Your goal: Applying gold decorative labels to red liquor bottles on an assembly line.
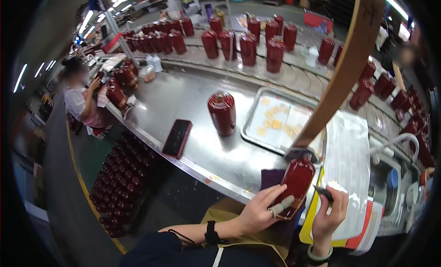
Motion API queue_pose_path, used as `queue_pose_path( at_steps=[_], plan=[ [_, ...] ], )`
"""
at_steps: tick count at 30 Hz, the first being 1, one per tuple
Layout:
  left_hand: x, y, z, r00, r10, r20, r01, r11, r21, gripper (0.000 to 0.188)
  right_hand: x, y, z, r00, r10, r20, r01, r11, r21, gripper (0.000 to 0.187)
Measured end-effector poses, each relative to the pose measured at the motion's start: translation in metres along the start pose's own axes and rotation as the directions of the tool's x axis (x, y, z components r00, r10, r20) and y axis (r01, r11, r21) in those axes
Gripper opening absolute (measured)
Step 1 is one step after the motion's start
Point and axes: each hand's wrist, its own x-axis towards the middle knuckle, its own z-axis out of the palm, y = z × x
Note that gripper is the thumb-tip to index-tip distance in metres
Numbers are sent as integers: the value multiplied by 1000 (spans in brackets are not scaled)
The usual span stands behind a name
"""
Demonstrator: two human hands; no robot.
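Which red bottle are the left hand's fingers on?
The tilted red bottle between the left hand and right hand; the upright bottle between phone and tray stands untouched.

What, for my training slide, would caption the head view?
Left hand on a glossy dark-red cylindrical bottle; right hand holding a small black tool beside it.

Held btl (298,177): smooth, v. glossy, glass-like; standing btl (222,114) ditto. Bench (158,99): bare metal, smooth, semi-gloss. Tray (252,129): metal, shiny. Phone (177,138): smooth glossy scrn. Post (338,74): wood, approx. matt. White sheet (347,161): plastic-looking, part glossy. Purple cloth (272,177): soft-looking, matt.
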Motion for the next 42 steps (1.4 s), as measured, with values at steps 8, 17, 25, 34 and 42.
queue_pose_path(
  at_steps=[8,17,25,34,42],
  plan=[
    [-15,-5,5,998,-46,-51,41,994,-101,76,-18,-15,12,944,-306,124,312,950,-27,20],
    [-5,-8,9,982,-190,-18,183,965,-188,108,12,-10,21,968,-239,75,248,957,-151,20],
    [-6,-12,12,982,-185,-41,173,965,-196,108,9,-7,22,958,-241,155,255,963,-81,23],
    [-5,-20,10,984,-174,-35,164,967,-193,105,-8,-14,26,949,-243,200,215,964,155,18],
    [-7,-28,9,980,-194,40,195,908,-371,107,-25,-15,20,819,-485,307,395,864,311,26]
  ],
)
